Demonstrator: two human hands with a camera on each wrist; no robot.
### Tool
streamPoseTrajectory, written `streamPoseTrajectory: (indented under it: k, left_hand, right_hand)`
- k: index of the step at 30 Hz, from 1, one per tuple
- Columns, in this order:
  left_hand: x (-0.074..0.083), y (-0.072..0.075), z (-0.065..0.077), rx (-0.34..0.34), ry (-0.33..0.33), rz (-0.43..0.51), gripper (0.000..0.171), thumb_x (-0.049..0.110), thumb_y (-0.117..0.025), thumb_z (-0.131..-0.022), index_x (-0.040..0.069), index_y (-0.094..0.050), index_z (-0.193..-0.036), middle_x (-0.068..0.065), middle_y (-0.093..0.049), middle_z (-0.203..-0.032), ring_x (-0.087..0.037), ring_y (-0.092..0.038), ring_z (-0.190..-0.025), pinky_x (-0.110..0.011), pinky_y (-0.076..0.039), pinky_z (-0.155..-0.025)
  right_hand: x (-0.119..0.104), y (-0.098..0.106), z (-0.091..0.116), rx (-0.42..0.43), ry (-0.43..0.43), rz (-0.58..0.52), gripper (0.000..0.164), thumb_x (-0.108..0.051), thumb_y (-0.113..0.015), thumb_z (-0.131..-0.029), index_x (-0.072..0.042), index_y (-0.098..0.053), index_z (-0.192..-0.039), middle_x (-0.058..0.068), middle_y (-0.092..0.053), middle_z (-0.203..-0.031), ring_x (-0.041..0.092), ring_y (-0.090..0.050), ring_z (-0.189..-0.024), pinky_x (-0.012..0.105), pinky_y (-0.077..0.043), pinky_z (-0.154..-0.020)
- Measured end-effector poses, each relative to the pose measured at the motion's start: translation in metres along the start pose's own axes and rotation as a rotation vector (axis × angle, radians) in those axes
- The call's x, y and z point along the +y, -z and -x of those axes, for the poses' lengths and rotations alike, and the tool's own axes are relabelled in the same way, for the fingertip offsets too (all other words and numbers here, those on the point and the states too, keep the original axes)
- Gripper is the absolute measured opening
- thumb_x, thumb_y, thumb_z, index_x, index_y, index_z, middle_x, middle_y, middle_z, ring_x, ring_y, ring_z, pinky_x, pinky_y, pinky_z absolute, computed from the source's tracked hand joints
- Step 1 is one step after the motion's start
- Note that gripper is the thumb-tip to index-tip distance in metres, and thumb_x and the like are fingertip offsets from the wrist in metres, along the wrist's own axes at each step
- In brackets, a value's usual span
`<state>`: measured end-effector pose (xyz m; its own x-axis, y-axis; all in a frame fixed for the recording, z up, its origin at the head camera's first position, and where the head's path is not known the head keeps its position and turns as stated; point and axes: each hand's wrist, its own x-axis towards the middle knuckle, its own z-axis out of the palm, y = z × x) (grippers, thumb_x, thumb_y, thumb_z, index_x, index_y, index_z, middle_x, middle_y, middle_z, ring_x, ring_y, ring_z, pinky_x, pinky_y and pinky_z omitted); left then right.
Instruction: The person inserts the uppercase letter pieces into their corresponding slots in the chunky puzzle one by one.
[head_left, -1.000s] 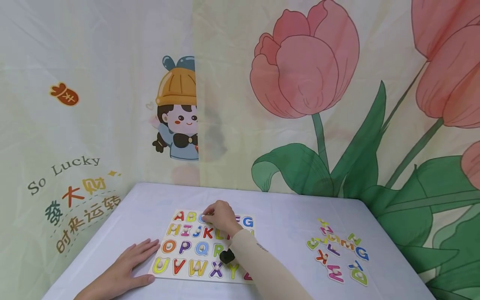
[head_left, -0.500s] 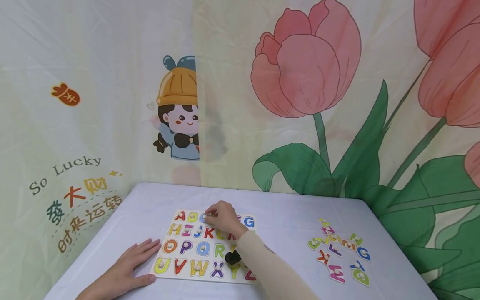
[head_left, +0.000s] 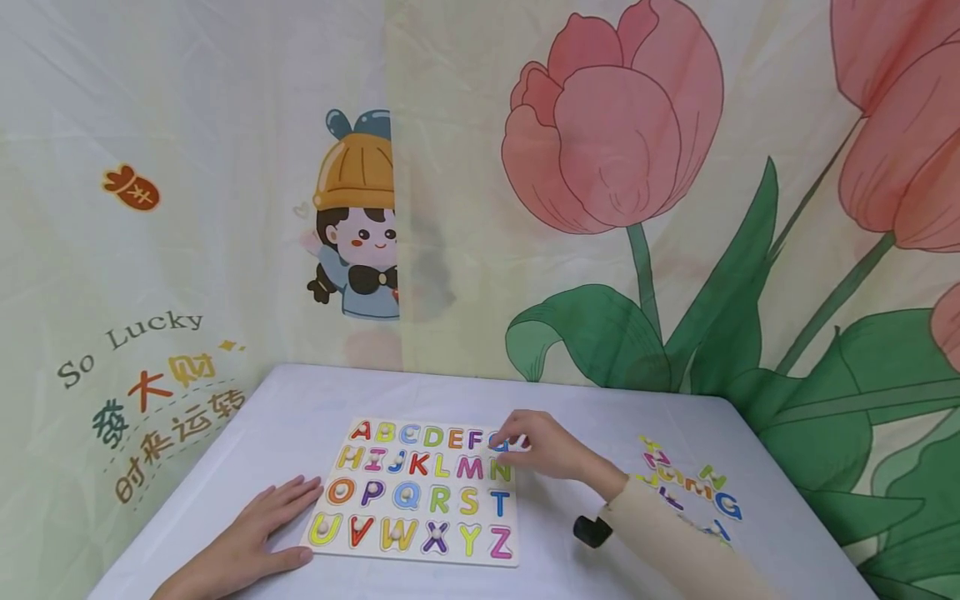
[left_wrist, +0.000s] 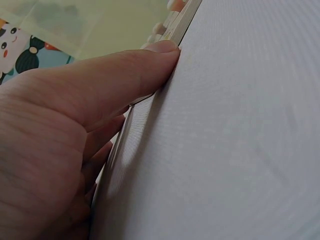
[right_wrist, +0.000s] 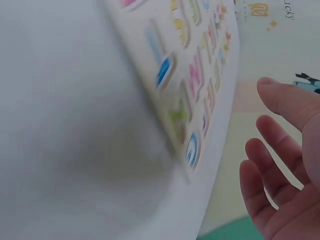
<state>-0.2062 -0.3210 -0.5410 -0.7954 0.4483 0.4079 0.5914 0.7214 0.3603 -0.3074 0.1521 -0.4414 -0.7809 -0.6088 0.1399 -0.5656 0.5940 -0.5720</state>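
A white alphabet puzzle board (head_left: 412,561) lies on the table, printed with rows of coloured letters. Some, such as the O (head_left: 341,492) and the W (head_left: 396,536), carry pale knobs; others, such as the Z (head_left: 501,542), show none. My left hand (head_left: 238,537) rests on the table, its fingertips and thumb (left_wrist: 135,70) touching the board's left and near edges. Above the board's top right corner, by the G, hovers my right hand (head_left: 551,447). Its fingers are loosely bent and apart in the right wrist view, with nothing between them.
Several loose letter pieces, among them a blue G (head_left: 726,506), lie on the right of the table, partly hidden by my right sleeve (head_left: 667,533). A black device (head_left: 592,531) sits at the right wrist. A printed curtain (head_left: 450,333) hangs behind the table.
My right hand has left the C in the top row and moved right to the board's corner, uncovering letters D to F. The left hand has stayed in place.
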Motion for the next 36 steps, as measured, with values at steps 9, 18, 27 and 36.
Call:
streamPoseTrajectory:
  k: [9,18,27,36]
  left_hand:
    - [0.003,-0.001,0.0,-0.007,0.024,0.013,0.078,0.048,-0.085,-0.086,0.009,-0.061,-0.149,-0.014,-0.061,-0.151,0.026,-0.008,-0.147,-0.001,0.003,-0.118]
    - [0.002,-0.001,0.0,-0.036,0.066,0.023,0.079,0.052,-0.083,-0.087,0.013,-0.059,-0.152,-0.011,-0.058,-0.155,0.027,-0.007,-0.146,0.0,0.005,-0.117]
    - [0.004,-0.001,0.002,-0.038,0.087,0.035,0.079,0.05,-0.084,-0.087,0.012,-0.059,-0.152,-0.013,-0.058,-0.155,0.028,-0.005,-0.145,0.0,0.005,-0.116]
    - [0.002,-0.002,0.002,-0.004,0.032,0.009,0.078,0.049,-0.083,-0.087,0.013,-0.059,-0.152,-0.012,-0.059,-0.154,0.024,-0.009,-0.149,-0.002,0.002,-0.118]
  right_hand:
    - [0.053,0.048,0.092,0.009,-0.03,0.079,0.017,-0.015,-0.082,-0.094,-0.017,-0.082,-0.111,-0.006,-0.072,-0.104,0.015,-0.065,-0.097,0.032,-0.062,-0.083]
    - [0.11,0.072,0.148,-0.002,-0.086,0.117,0.015,-0.014,-0.083,-0.092,-0.02,-0.083,-0.107,-0.008,-0.069,-0.102,0.011,-0.063,-0.09,0.026,-0.059,-0.073]
    - [0.123,0.073,0.147,0.009,-0.042,0.165,0.015,-0.016,-0.084,-0.091,-0.02,-0.084,-0.106,-0.011,-0.069,-0.099,0.006,-0.064,-0.091,0.028,-0.061,-0.077]
    - [0.124,0.069,0.14,-0.014,-0.022,0.186,0.011,-0.017,-0.083,-0.093,-0.018,-0.085,-0.104,-0.013,-0.067,-0.094,0.002,-0.059,-0.086,0.025,-0.058,-0.071]
